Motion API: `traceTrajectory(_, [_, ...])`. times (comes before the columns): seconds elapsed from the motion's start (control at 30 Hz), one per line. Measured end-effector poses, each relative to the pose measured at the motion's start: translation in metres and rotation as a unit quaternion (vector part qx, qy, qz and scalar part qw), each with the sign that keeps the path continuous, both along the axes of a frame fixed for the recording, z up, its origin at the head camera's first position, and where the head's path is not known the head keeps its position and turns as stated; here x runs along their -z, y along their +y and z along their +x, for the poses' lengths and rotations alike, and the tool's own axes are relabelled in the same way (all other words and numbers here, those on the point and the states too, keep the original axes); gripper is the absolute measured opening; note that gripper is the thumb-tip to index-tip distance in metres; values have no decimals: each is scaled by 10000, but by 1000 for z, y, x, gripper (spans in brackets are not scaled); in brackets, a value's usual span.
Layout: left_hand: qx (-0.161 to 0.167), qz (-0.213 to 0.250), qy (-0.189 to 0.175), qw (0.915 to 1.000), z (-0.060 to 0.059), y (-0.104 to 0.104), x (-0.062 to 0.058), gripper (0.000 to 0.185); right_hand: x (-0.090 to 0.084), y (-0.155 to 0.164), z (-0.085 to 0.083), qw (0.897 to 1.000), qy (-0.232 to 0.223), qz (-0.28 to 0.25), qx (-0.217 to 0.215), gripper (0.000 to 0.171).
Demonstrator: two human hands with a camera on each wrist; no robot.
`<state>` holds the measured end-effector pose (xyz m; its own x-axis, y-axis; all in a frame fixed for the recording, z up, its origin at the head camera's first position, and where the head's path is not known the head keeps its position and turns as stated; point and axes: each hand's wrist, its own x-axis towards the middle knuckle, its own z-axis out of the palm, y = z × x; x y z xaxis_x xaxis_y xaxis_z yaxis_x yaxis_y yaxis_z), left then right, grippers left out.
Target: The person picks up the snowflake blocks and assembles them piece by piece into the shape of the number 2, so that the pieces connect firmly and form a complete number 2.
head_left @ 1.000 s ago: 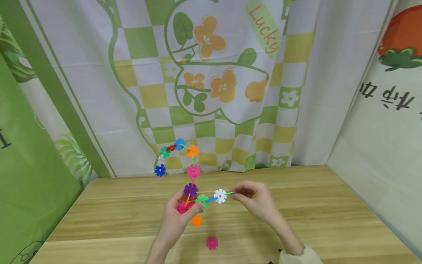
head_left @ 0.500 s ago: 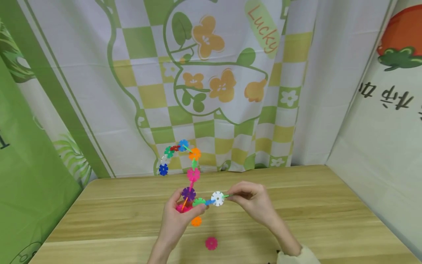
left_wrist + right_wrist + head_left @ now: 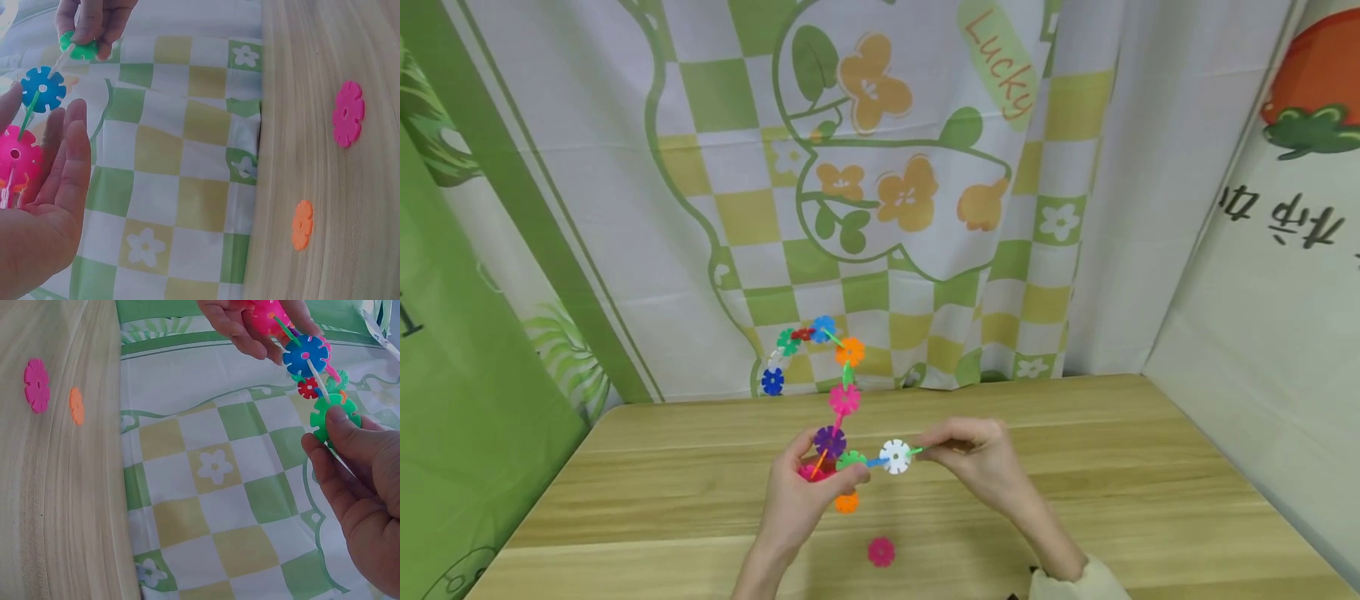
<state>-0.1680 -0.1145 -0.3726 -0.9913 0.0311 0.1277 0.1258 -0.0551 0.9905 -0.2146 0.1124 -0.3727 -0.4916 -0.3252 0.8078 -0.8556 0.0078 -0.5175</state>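
Note:
A curved chain of notched plastic snowflake discs is held up over the table. My left hand (image 3: 801, 496) grips its lower part, thumb over a green disc (image 3: 852, 461), beside a purple disc (image 3: 830, 442). From there the chain arches up and back to a dark blue disc (image 3: 772, 382) at its far end. On the other side, a blue disc (image 3: 305, 356) and a white disc (image 3: 896, 457) lead to my right hand (image 3: 973, 454). Its thumb and fingers pinch a bright green disc (image 3: 335, 419), slotted onto the white one, which shows edge-on in the right wrist view.
A loose pink disc (image 3: 882, 552) and an orange disc (image 3: 847, 502) lie flat on the wooden table (image 3: 1075, 517), below the hands. A green and white checked curtain (image 3: 880, 308) hangs behind the table's back edge, with more printed cloth on both sides.
My right hand has shifted slightly left and down, bringing the white disc a little closer to my left hand. The chain's upper arch has swung slightly right. Both grips stay the same.

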Motion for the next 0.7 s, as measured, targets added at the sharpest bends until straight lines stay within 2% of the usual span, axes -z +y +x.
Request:
traceTrajectory(0.2, [126, 167, -45, 9998, 1, 4, 1, 38, 1, 1, -1, 9990, 294, 5, 350, 26])
traceTrajectory(0.47, [165, 366, -9, 9992, 1, 5, 2, 40, 2, -2, -3, 9984, 412, -24, 381, 23])
traceTrajectory(0.7, [197, 501, -86, 9985, 2, 5, 0, 42, 1, -3, 1, 9994, 94, -238, 237, 26])
